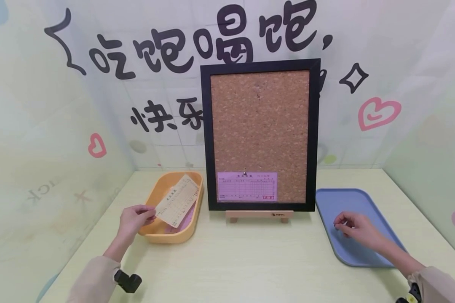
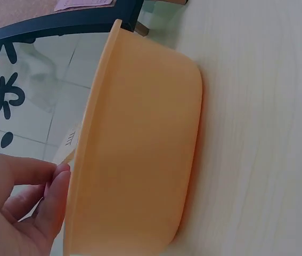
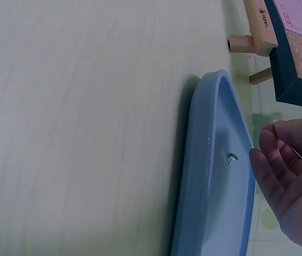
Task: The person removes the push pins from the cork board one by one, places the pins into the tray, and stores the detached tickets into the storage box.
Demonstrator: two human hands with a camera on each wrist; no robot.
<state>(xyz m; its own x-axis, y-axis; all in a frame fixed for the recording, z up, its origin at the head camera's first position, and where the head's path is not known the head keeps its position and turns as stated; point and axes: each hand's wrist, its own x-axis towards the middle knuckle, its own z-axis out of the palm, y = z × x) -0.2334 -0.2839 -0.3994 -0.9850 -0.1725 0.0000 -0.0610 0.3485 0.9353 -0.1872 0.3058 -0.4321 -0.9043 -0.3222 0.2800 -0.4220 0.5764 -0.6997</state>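
Observation:
My left hand (image 1: 135, 219) pinches the near corner of a cream paper form (image 1: 177, 201), which is tilted over an orange basket (image 1: 170, 239). Under it in the basket lies some purple paper (image 1: 186, 222). From the left wrist view, the hand's fingertips are right at the basket rim. Over a blue tray (image 1: 364, 257), my right hand (image 1: 358, 229) has thumb and forefinger together on a small thumbtack (image 3: 274, 122), mostly hidden by the fingertips. Another metal thumbtack (image 3: 232, 158) lies on the tray below that hand.
Between basket and tray, a black-framed cork board (image 1: 261, 126) stands on a small wooden easel (image 1: 259, 214). A purple form (image 1: 247, 187) is tacked at its lower left with a metal thumbtack (image 1: 244, 173). Printed walls enclose the pale table (image 1: 250, 265) at back and sides.

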